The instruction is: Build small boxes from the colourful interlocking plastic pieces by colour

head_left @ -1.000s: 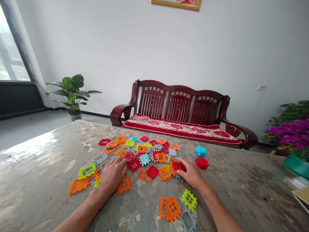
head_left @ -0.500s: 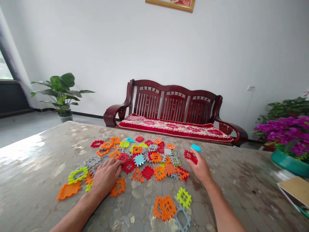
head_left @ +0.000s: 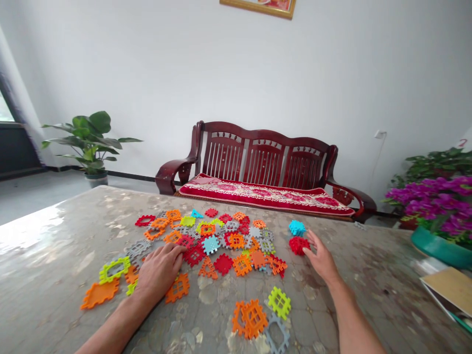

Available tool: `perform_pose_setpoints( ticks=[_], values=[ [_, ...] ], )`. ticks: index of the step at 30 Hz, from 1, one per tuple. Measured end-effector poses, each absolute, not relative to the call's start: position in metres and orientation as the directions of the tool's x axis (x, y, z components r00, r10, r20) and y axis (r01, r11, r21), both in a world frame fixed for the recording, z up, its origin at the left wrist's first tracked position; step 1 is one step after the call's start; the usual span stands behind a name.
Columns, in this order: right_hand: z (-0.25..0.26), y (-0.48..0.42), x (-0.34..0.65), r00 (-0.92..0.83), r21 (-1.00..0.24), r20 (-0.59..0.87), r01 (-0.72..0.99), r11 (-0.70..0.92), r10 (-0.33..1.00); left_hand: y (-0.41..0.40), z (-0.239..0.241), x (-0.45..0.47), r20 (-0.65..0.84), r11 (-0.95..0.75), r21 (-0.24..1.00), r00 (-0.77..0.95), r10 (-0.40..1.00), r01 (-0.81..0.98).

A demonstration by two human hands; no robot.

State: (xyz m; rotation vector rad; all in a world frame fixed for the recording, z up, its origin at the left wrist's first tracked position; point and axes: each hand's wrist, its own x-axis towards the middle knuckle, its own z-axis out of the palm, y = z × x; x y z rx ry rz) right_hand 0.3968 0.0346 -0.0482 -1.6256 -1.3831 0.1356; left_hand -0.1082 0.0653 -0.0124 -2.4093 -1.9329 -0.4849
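Note:
Toothed plastic building pieces in red, orange, grey, lime and blue lie in a loose heap on the table. My left hand (head_left: 159, 265) rests on the heap's left side, palm down with its fingers laid over the pieces. Near its fingertips are a red window piece (head_left: 194, 255) and an orange piece (head_left: 172, 236). To the right of the heap, my right hand (head_left: 321, 256) is open, its thumb and fingers apart beside a small red stack of pieces (head_left: 299, 245). Whether the thumb touches that stack, I cannot tell. Just behind it sits a blue stack of pieces (head_left: 297, 227).
In front lie joined orange pieces (head_left: 250, 318), a lime window piece (head_left: 279, 302) and a grey ring piece (head_left: 277, 334). A flowerpot (head_left: 440, 248) and a cardboard-coloured pad (head_left: 448, 290) stand at the table's right. A wooden bench (head_left: 254, 157) is behind the table.
My right hand has let go of the red piece, now on the red stack, and drawn back to the right with its fingers spread. My left hand stays on the heap.

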Motion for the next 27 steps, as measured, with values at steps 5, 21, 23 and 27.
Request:
perform_pose_setpoints(
  ticks=[5, 21, 23, 27],
  values=[
    [-0.056, 0.035, 0.385, 0.432, -0.736, 0.424, 0.677, 0.024, 0.796, 0.064, -0.011, -0.108, 0.235, -0.231, 0.159, 0.191, 0.953, 0.96],
    [-0.035, 0.041, 0.331, 0.532, -0.434, 0.416, 0.829, -0.353, 0.737, 0.066, -0.013, -0.108, 0.249, -0.229, 0.175, 0.183, 0.951, 0.958],
    [-0.033, 0.042, 0.329, 0.538, -0.401, 0.401, 0.831, -0.386, 0.742, 0.066, -0.013, -0.108, 0.248, -0.226, 0.172, 0.18, 0.952, 0.959],
    [-0.031, 0.043, 0.327, 0.531, -0.362, 0.395, 0.84, -0.404, 0.749, 0.066, -0.014, -0.108, 0.241, -0.22, 0.152, 0.18, 0.954, 0.964]
  ],
)
